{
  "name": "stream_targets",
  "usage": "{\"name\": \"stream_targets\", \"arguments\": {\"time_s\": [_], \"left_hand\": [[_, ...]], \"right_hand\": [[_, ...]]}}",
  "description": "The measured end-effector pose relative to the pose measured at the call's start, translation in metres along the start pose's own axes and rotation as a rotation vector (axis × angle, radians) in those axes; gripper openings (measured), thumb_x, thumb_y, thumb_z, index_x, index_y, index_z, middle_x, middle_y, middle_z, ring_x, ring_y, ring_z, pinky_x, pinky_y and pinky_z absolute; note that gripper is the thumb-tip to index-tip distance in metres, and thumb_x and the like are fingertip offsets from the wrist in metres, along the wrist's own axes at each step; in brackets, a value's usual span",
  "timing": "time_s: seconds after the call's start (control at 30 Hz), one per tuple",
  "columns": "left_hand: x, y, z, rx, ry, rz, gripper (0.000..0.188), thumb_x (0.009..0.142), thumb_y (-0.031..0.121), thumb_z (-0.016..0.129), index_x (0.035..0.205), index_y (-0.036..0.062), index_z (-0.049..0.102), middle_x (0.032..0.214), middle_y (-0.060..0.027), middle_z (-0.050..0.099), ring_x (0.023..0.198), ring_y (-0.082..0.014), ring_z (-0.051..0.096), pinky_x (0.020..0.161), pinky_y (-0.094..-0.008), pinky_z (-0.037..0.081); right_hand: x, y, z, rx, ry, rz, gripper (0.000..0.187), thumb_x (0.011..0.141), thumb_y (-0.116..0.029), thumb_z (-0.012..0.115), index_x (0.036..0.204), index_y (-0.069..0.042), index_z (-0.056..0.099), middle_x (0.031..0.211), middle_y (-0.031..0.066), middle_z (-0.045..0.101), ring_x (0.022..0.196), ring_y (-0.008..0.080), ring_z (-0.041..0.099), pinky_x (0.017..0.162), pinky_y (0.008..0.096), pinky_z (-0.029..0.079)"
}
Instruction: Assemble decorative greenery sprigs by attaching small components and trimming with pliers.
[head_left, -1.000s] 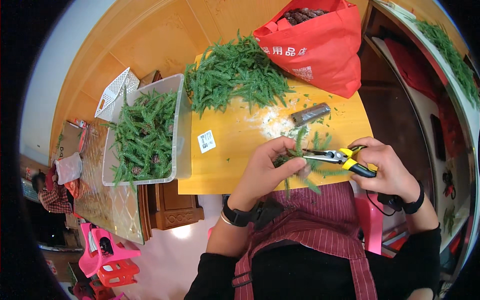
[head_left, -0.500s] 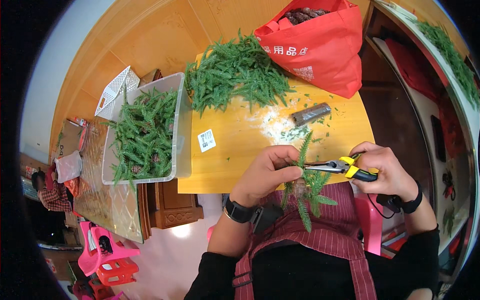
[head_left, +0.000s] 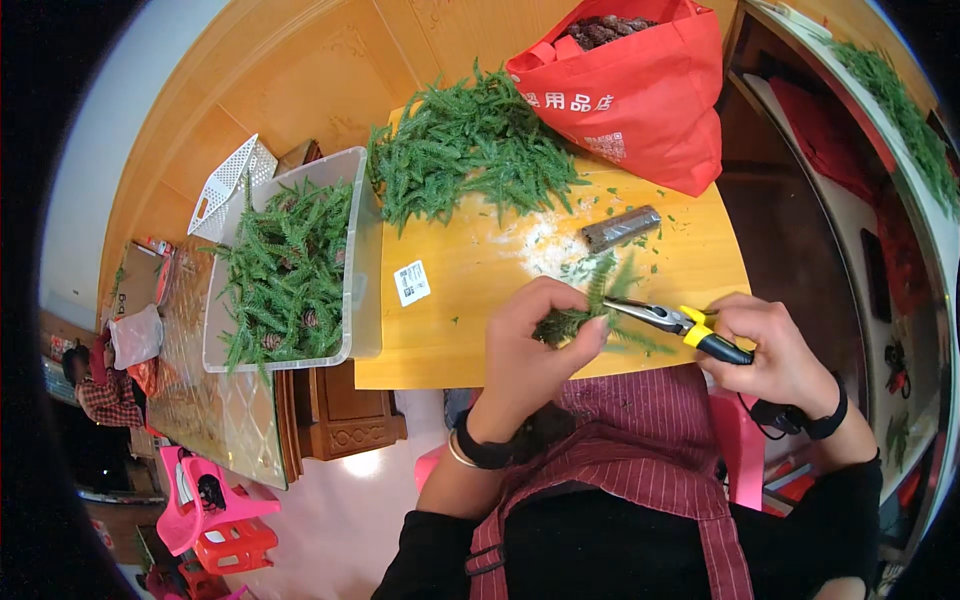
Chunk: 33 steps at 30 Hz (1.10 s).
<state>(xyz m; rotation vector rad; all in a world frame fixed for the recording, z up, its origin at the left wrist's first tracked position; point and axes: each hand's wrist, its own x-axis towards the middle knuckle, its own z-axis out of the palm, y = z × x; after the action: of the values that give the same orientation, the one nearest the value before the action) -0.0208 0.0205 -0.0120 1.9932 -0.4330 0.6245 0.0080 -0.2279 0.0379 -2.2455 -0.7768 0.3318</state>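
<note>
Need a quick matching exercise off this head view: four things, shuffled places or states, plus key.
Things:
1. Pliers
2. Red bag
3. Clear bin
4. White label

Places or states:
A. Filled mostly with green sprigs
B. Lying flat on the yellow table
C. Held by the handles in the person's right hand
D. Standing at the far right, dark pinecones showing at its open top

Pairs: 1-C, 2-D, 3-A, 4-B
</note>
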Motion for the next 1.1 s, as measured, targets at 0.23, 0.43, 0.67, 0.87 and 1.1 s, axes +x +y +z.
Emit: {"name": "stream_targets", "arguments": {"time_s": [0.23, 0.43, 0.67, 0.87, 1.1], "left_hand": [[-0.005, -0.001, -0.008, -0.946, -0.158, -0.667, 0.015, 0.073, 0.004, 0.064, 0.085, 0.0009, 0.056, 0.088, -0.0051, 0.057, 0.075, -0.0128, 0.056, 0.065, -0.0254, 0.046], [-0.007, -0.007, -0.006, -1.268, -0.289, -0.805, 0.023, 0.071, 0.012, 0.068, 0.085, 0.0001, 0.056, 0.086, -0.0068, 0.057, 0.078, -0.0133, 0.055, 0.072, -0.0258, 0.046], [-0.003, -0.002, -0.007, -1.049, -0.181, -0.716, 0.015, 0.070, 0.006, 0.068, 0.079, 0.0008, 0.056, 0.080, -0.0064, 0.057, 0.069, -0.0144, 0.054, 0.058, -0.0246, 0.043], [0.005, 0.005, -0.001, 0.258, 0.153, 0.261, 0.017, 0.064, -0.001, 0.070, 0.074, -0.0004, 0.057, 0.071, -0.0059, 0.057, 0.067, -0.0133, 0.055, 0.058, -0.0264, 0.043], [0.001, 0.011, -0.012, -0.607, -0.061, -0.588, 0.018, 0.069, -0.001, 0.069, 0.083, -0.0011, 0.057, 0.083, -0.0058, 0.060, 0.073, -0.0125, 0.058, 0.064, -0.0260, 0.047]], "right_hand": [[0.006, 0.014, 0.000, 0.026, 0.034, -0.282, 0.021, 0.061, -0.008, 0.069, 0.061, -0.004, 0.048, 0.075, 0.0105, 0.059, 0.092, 0.0275, 0.057, 0.074, 0.0340, 0.045], [0.009, 0.021, 0.005, 0.060, 0.050, -0.372, 0.019, 0.060, -0.007, 0.071, 0.064, -0.004, 0.053, 0.078, 0.0106, 0.060, 0.090, 0.0271, 0.058, 0.073, 0.0334, 0.046], [0.007, 0.020, 0.007, -0.008, 0.122, -0.384, 0.021, 0.060, -0.006, 0.071, 0.062, -0.003, 0.051, 0.069, 0.0104, 0.057, 0.075, 0.0259, 0.059, 0.061, 0.0308, 0.046], [-0.002, 0.001, 0.007, 0.067, -0.016, 0.068, 0.023, 0.063, -0.005, 0.069, 0.059, -0.003, 0.047, 0.063, 0.0096, 0.053, 0.065, 0.0218, 0.058, 0.055, 0.0269, 0.042], [0.001, 0.009, 0.009, 0.029, 0.126, -0.204, 0.024, 0.060, -0.008, 0.071, 0.062, -0.003, 0.048, 0.071, 0.0096, 0.058, 0.082, 0.0240, 0.059, 0.066, 0.0296, 0.045]]}}
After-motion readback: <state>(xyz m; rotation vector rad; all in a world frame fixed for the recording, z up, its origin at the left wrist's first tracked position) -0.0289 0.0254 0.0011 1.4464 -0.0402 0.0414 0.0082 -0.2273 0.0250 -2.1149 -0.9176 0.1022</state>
